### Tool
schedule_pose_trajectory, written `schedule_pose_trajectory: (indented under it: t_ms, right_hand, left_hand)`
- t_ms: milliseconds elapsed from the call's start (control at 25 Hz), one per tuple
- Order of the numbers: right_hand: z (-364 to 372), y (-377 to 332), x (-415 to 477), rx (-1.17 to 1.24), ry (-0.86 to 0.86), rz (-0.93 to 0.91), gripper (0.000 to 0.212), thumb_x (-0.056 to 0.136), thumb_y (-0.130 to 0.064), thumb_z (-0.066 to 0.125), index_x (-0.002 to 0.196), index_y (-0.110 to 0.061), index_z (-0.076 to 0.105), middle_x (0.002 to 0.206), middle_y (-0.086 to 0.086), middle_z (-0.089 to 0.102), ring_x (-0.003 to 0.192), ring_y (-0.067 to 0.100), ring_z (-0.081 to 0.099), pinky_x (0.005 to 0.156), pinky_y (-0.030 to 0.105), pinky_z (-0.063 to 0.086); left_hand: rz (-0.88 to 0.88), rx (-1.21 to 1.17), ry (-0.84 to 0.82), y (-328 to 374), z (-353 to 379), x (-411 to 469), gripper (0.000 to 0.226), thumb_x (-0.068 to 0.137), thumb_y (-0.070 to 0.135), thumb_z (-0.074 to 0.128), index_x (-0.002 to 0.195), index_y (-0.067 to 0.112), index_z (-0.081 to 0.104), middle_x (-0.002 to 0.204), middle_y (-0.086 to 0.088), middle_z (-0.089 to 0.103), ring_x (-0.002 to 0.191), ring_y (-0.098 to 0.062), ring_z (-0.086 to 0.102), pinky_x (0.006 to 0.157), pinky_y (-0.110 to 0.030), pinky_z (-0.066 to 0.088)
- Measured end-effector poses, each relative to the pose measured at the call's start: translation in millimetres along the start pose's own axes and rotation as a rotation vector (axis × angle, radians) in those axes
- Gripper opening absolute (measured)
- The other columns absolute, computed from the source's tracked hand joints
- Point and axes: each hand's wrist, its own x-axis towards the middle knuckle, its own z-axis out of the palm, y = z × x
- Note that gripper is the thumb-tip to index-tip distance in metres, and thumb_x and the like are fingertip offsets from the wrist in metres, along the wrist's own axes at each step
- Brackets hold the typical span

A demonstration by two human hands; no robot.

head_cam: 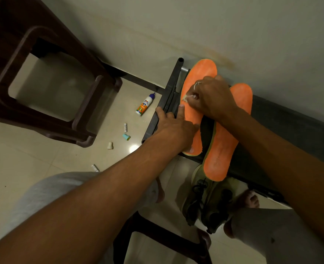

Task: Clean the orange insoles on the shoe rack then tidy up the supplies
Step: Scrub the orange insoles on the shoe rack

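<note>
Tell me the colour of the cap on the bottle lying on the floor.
Dark blue, the cap of the white bottle; head view.

The insoles [221, 147] are showing a matt, slightly rough foam face, and the rack [169, 96] is looking like matt black plastic with one shiny metal tube [185, 69]. The floor [43, 155] is gleaming glossy, while the stool [10, 60] and bottle [145, 104] are showing smooth plastic and the shorts [43, 195] soft cloth.

insoles [200, 73] side by side on rack [169, 96]; shoes [211, 203] seemingly beneath; bottle [145, 104] left.
</note>
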Motion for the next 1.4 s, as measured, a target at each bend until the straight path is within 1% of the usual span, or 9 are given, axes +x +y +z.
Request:
schedule_pose_trajectory:
  t_ms: [240, 400, 560, 720, 880, 1040, 1200, 1320, 1400]
  right_hand:
    - [-2.0, -4.1, 0.0, 0.075, -0.088, -0.103, 0.026, 0.092, -0.036, 0.058, 0.100, -0.021, 0.078, 0.098, 0.003, 0.074, 0.088, 0.025, 0.063, 0.082, 0.038, 0.038]
    - [-2.8, 0.3, 3.5, -0.021, 0.046, 0.051, 0.029, 0.095, -0.035, 0.054, 0.103, -0.018, 0.076, 0.099, 0.007, 0.073, 0.088, 0.027, 0.060, 0.083, 0.040, 0.038]
    - [-2.0, -5.4, -3.8, 0.088, -0.063, -0.142, 0.025, 0.095, -0.035, 0.058, 0.106, -0.021, 0.076, 0.098, 0.005, 0.072, 0.087, 0.025, 0.063, 0.081, 0.039, 0.040]
    - [-4.2, 3.3, 1.0, -0.011, 0.032, 0.034, 0.029, 0.094, -0.034, 0.054, 0.105, -0.019, 0.076, 0.100, 0.007, 0.074, 0.087, 0.027, 0.063, 0.081, 0.040, 0.040]
    - [-3.4, -6.4, -6.3, 0.084, -0.094, -0.072, 0.025, 0.091, -0.031, 0.057, 0.102, -0.022, 0.078, 0.096, 0.003, 0.074, 0.082, 0.023, 0.064, 0.075, 0.035, 0.043]
    - [-10.3, 1.0, -3.8, 0.063, 0.014, 0.055, 0.028, 0.092, -0.033, 0.057, 0.104, -0.018, 0.077, 0.103, 0.005, 0.074, 0.088, 0.024, 0.064, 0.079, 0.036, 0.041]
    - [-12.4, -1.3, -13.9, 0.155, -0.159, -0.056, 0.022, 0.091, -0.033, 0.062, 0.102, -0.022, 0.078, 0.098, 0.000, 0.074, 0.079, 0.016, 0.063, 0.063, 0.028, 0.043]
    - [-13.4, 4.5, -18.1, 0.123, -0.064, 0.028, 0.025, 0.092, -0.038, 0.063, 0.104, -0.021, 0.077, 0.101, 0.001, 0.074, 0.086, 0.020, 0.067, 0.069, 0.033, 0.050]
    - [-10.4, -1.2, -23.8, 0.174, -0.181, -0.046, 0.025, 0.092, -0.039, 0.062, 0.104, -0.023, 0.077, 0.098, -0.002, 0.073, 0.084, 0.016, 0.065, 0.067, 0.033, 0.051]
  left_hand:
    - [0.010, -0.011, -0.003, -0.1, 0.0, -0.7, 0.088, 0.083, 0.059, 0.068, 0.154, 0.047, 0.017, 0.164, -0.020, -0.008, 0.144, -0.049, 0.020, 0.108, -0.076, 0.000]
    - [0.008, -0.019, -0.021, -1.2, -1.2, 0.2, 0.090, 0.083, 0.058, 0.069, 0.155, 0.046, 0.016, 0.164, -0.020, -0.012, 0.146, -0.049, 0.015, 0.108, -0.076, 0.000]
    - [0.012, -0.006, -0.016, 0.2, -1.6, -1.7, 0.087, 0.083, 0.058, 0.069, 0.154, 0.046, 0.020, 0.164, -0.020, -0.007, 0.144, -0.048, 0.021, 0.108, -0.076, 0.000]
    - [0.008, -0.019, -0.018, -0.9, -1.4, -0.3, 0.088, 0.083, 0.059, 0.068, 0.154, 0.047, 0.018, 0.164, -0.020, -0.010, 0.145, -0.048, 0.018, 0.108, -0.076, 0.000]
    - [0.010, -0.013, -0.011, -0.5, -0.5, -1.3, 0.087, 0.083, 0.059, 0.069, 0.153, 0.047, 0.018, 0.164, -0.019, -0.006, 0.144, -0.047, 0.020, 0.108, -0.076, 0.000]
    - [0.007, -0.039, -0.026, -1.7, -1.1, 0.6, 0.089, 0.083, 0.057, 0.070, 0.154, 0.049, 0.016, 0.164, -0.019, -0.011, 0.146, -0.049, 0.015, 0.108, -0.077, -0.002]
    - [0.009, -0.030, -0.013, 0.0, 0.5, -0.6, 0.088, 0.083, 0.059, 0.069, 0.154, 0.048, 0.017, 0.164, -0.019, -0.008, 0.145, -0.048, 0.017, 0.107, -0.076, -0.003]
    - [0.008, -0.035, -0.027, -0.3, -1.0, -0.2, 0.089, 0.083, 0.058, 0.069, 0.154, 0.048, 0.016, 0.164, -0.019, -0.011, 0.146, -0.049, 0.016, 0.107, -0.077, -0.002]
    - [-0.001, -0.033, -0.023, 0.3, -1.2, -1.7, 0.092, 0.083, 0.057, 0.069, 0.155, 0.045, 0.013, 0.164, -0.019, -0.011, 0.146, -0.048, 0.017, 0.109, -0.075, -0.002]
